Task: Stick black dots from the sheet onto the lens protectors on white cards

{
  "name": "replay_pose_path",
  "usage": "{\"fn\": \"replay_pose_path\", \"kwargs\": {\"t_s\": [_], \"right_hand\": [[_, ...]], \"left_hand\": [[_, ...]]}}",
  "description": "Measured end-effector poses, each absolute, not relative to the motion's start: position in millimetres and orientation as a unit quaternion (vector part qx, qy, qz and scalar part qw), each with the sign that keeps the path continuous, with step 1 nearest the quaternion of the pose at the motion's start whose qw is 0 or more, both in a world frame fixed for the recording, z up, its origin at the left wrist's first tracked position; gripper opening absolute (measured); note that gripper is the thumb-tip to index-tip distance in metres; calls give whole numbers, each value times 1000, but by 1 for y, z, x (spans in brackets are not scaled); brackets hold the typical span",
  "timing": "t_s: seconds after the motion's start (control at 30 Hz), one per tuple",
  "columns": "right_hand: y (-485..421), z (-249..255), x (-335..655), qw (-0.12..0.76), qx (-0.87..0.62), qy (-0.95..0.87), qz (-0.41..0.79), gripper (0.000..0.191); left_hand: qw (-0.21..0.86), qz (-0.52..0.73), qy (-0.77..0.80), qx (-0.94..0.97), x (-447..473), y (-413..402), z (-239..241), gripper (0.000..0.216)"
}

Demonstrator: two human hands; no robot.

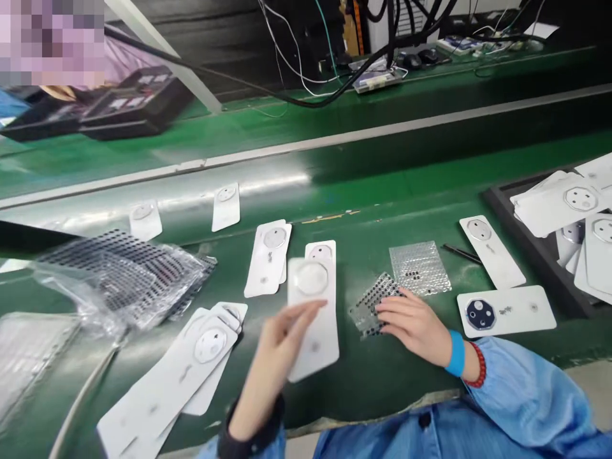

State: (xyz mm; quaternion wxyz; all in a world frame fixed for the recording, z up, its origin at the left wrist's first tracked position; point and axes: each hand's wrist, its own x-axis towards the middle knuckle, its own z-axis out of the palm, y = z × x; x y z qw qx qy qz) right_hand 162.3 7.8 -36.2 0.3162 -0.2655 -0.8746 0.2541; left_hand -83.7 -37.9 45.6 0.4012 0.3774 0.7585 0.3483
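Note:
My left hand is over a white phone-shaped panel with a round camera-like ring. Its thumb and fingertips meet in a pinch; I cannot make out what is between them. Beneath that panel, the top of another white panel shows. My right hand has its fingers across a clear sheet of small black dots, gripping it near the table; the thumb is hidden. Just behind it lies a bubbled clear sheet with a few black dots left on it.
Overlapping white panels lie at the left, near a heap of dotted plastic sheets. Black tweezers and a dark-ringed panel lie on the right, beside a black tray of panels. A person stands across the bench.

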Motion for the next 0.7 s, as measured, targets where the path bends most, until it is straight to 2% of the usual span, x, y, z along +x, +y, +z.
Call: {"fn": "replay_pose_path", "kwargs": {"t_s": [0.1,0.23,0.33,0.47,0.7], "right_hand": [[1,-17,166,361,-284,-861,220,25],[-15,1,164,354,-257,-877,200,27],[-18,4,161,342,-260,-872,234,24],[-11,6,154,352,-274,-852,275,14],[-13,22,138,327,-294,-862,252,12]], "left_hand": [[480,384,701,362,-53,-67,28,40],[559,438,619,336,-30,-62,19,29],[561,454,612,323,-27,-60,13,25],[556,460,618,312,-25,-65,7,33],[556,455,612,330,-19,-64,9,43]]}}
